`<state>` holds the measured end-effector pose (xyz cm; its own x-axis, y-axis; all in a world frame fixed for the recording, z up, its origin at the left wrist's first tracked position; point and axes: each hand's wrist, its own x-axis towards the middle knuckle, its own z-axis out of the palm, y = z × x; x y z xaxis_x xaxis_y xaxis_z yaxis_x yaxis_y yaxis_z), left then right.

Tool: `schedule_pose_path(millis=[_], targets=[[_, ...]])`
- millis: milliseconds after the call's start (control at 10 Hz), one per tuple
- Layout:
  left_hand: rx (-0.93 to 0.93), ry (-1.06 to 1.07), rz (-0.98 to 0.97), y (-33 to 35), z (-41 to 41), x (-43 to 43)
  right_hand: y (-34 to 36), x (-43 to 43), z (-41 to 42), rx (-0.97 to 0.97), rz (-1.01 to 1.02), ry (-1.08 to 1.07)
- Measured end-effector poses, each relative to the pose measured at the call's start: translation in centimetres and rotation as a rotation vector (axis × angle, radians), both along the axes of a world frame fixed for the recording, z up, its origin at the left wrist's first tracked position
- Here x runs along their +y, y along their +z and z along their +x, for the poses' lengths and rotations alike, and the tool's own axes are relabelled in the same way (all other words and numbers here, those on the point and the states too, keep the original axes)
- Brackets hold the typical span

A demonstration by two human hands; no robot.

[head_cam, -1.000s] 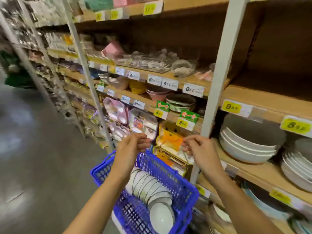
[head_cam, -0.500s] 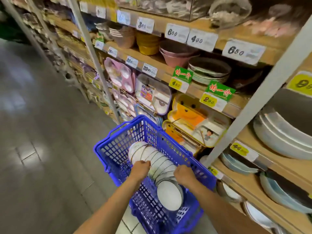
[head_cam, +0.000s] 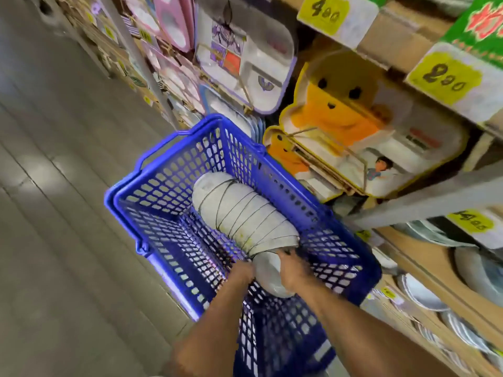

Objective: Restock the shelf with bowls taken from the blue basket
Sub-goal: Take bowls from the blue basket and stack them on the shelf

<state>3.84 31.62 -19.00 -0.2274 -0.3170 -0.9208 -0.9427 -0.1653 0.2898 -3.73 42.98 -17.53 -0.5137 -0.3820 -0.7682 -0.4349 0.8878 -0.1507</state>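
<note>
Your left hand (head_cam: 241, 271) and right hand (head_cam: 293, 270) have dropped from up by the shelf (head_cam: 424, 259) into the basket (head_cam: 168, 148), where the right hand curls over the rim of the nearest bowl (head_cam: 268, 272) and the left hand touches its other side, fingers hidden so I cannot tell its grip, ready to lift.

upper price tag (head_cam: 324, 12) "400", lower tag (head_cam: 445, 77) "280"

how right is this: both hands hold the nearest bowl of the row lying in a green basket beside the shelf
Not quite: the basket is blue, not green, as the head view shows. The rest stands: the left hand and the right hand both hold the nearest bowl of the row lying in that basket beside the shelf.
</note>
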Motion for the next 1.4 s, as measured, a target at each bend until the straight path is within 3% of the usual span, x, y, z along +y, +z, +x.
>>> schedule_pose_path(millis=[100,400,600,700,900,1100,1400], targets=[[-0.031,0.059,0.135,-1.1,-0.1,0.6,-1.1,-0.4,-0.2,-0.004,0.003,-0.046],[-0.1,-0.125,0.129,1.0,-1.1,0.4,0.7,-0.8,-2.2,-0.129,0.015,-0.131],[-0.007,-0.159,0.126,5.2,-0.1,-1.0,7.0,-1.7,-3.8,-0.231,0.006,-0.106],[0.094,-0.136,0.125,7.8,-0.1,-2.1,10.6,-2.0,-4.6,-0.26,-0.016,-0.147],[0.427,-0.03,0.032,13.9,-1.1,-5.2,18.6,-1.9,-7.1,-0.474,-0.22,-0.54],[0.807,0.425,0.083,21.2,-3.0,-6.5,25.0,-3.5,-7.5,-0.52,-0.578,-0.844],[1.239,0.619,0.073,32.2,-4.8,-10.1,34.9,-7.8,-4.2,-0.225,-0.992,-0.895]])
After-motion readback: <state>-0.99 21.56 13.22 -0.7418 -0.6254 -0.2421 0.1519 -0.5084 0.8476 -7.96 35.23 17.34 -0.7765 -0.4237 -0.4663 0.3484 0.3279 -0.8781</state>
